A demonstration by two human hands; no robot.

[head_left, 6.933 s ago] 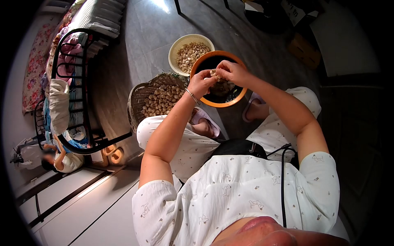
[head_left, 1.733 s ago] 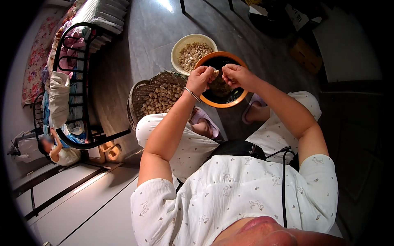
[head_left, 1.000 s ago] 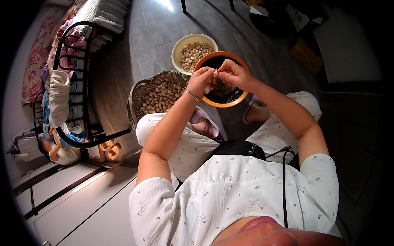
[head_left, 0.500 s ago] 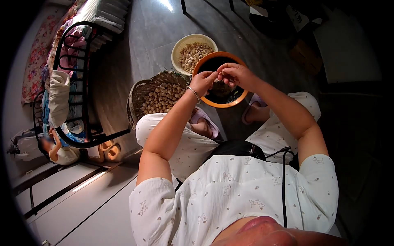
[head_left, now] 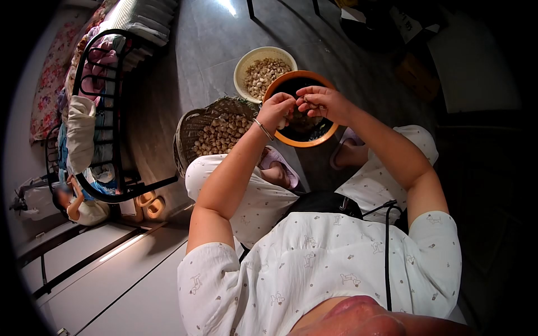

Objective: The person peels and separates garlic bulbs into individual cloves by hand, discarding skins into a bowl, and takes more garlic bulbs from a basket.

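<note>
My left hand (head_left: 277, 111) is over the left part of an orange-rimmed basin (head_left: 312, 143), its fingers closed around a small pale piece that looks like a garlic clove (head_left: 282, 122). Close beside it, over the middle of the same basin, my right hand (head_left: 324, 105) has its thumb and fingers pinched together. Something tiny may be between them; I cannot make it out. A narrow gap separates the two hands. The basin is dark inside, with loose scraps showing below my fingers. A cream bowl (head_left: 240, 78) of pale, clove-like pieces (head_left: 266, 77) touches its far left side.
Left of my hands stands a wicker basket (head_left: 180, 137) of brownish clove-like pieces (head_left: 221, 134). My slippered feet flank the basin. A black metal bed frame (head_left: 119, 129) with bedding is further left, near tan slippers (head_left: 155, 208) and another person (head_left: 87, 208). Boxes lie at the upper right.
My hands have drawn slightly apart; their fingertips were together before. The basket, bowl and basin have not moved.
</note>
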